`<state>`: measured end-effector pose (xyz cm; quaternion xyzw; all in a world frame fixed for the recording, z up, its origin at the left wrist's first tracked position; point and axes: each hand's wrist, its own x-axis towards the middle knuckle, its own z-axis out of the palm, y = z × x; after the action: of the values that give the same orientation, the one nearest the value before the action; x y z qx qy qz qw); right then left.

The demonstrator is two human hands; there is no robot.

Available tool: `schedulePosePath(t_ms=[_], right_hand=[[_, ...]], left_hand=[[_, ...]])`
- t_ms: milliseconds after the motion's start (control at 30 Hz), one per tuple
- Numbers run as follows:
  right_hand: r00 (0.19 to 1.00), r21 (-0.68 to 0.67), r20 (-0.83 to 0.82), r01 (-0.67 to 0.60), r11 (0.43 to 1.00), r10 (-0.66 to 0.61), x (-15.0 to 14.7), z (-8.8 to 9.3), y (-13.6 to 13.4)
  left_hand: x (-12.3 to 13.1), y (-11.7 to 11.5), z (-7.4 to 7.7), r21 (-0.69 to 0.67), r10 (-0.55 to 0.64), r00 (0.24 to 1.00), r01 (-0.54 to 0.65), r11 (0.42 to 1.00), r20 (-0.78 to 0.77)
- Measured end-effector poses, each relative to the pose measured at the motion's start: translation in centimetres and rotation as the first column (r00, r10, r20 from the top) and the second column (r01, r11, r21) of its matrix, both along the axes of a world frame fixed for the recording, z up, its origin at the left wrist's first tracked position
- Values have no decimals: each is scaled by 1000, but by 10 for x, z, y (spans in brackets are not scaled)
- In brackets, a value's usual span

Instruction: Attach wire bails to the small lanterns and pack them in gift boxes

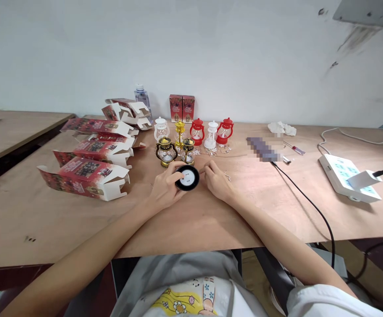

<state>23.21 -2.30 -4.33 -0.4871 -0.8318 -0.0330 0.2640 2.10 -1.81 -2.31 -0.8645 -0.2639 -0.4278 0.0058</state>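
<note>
My left hand (168, 185) is closed around a small lantern (188, 178), whose round black base faces me. A white disc with small slots fills the middle of that base, and the thumb rests at its edge. My right hand (215, 178) is at the base's right side, fingers curled together with the tips near the rim. Whether something small is pinched there I cannot make out. Just behind the hands stand two black-and-gold lanterns (166, 152). Farther back are red lanterns (197, 132), white lanterns (211, 135) and a gold lantern (180, 134).
Opened red cartons (89, 174) lie at left, near a clear bottle (141, 99). Two red boxes (182, 108) stand against the wall. Small wire pieces (227, 176), a screwdriver (297, 150), crumpled white tissue (282, 128), a cabled phone-like slab (260, 149) and a power strip (346, 174) are rightward.
</note>
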Motion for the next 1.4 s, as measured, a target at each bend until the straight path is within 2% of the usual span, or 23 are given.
schedulePosePath(t_ms=[133,267,367,533,667,933,1267,1400], right_hand=[[972,182,-221,-42,982,83,-2,4,-6],[895,453,-389,-21,891,219,-7,8,-15],[859,550,-427,-2,835,283,-10,11,-21],[903,541,-312,-85,837,294,-10,15,-28],[923,575,-225,-134,807,313,-11,17,-29],[880,568,-225,-230,790,418,-9,12,-24],[922,626,-94,-238,743,375,-8,15,-23],[921,665,-72,-241,707,382,-11,16,-25]], left_hand=[[0,3,-3,-9,-17,1000,17,1000,11],[-1,4,-2,-2,-10,999,10,1000,30],[-2,4,1,6,53,999,-53,999,0],[-3,3,4,151,137,983,-118,982,-125],[-2,3,4,253,181,969,-136,958,-167],[-2,1,4,237,212,961,-167,957,-179],[-1,0,5,230,193,967,-152,961,-167],[0,-1,5,199,158,974,-124,972,-163]])
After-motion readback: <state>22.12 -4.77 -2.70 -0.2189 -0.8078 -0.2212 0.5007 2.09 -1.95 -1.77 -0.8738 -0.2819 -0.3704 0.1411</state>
